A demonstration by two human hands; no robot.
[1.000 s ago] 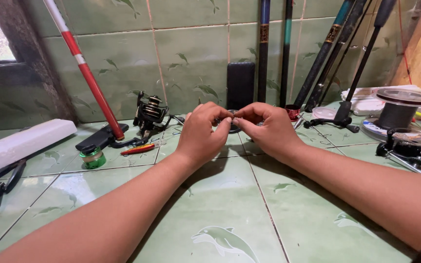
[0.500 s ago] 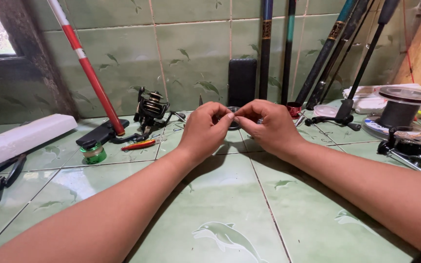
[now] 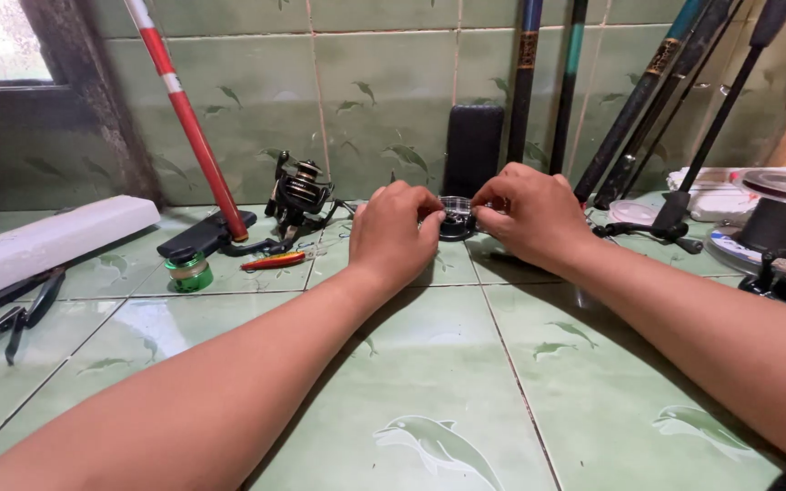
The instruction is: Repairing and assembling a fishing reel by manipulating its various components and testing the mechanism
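Head view, looking down: both my hands meet over a small black spool (image 3: pixel 455 218) that sits on the green tiled desk (image 3: pixel 429 364) near the back wall. Left hand (image 3: pixel 393 232) curls in, fingers (image 3: pixel 427 221) bunched against the spool's left side; right hand (image 3: pixel 529 214) mirrors it, fingers (image 3: pixel 487 202) pinching at its clear top rim. It looks light, hard and smooth, probably slippery plastic, so I'd judge the rim edges the best hold. Off left, a fishing reel (image 3: pixel 297 195), a green bottle (image 3: pixel 188 271) and pliers (image 3: pixel 6 318) lie apart.
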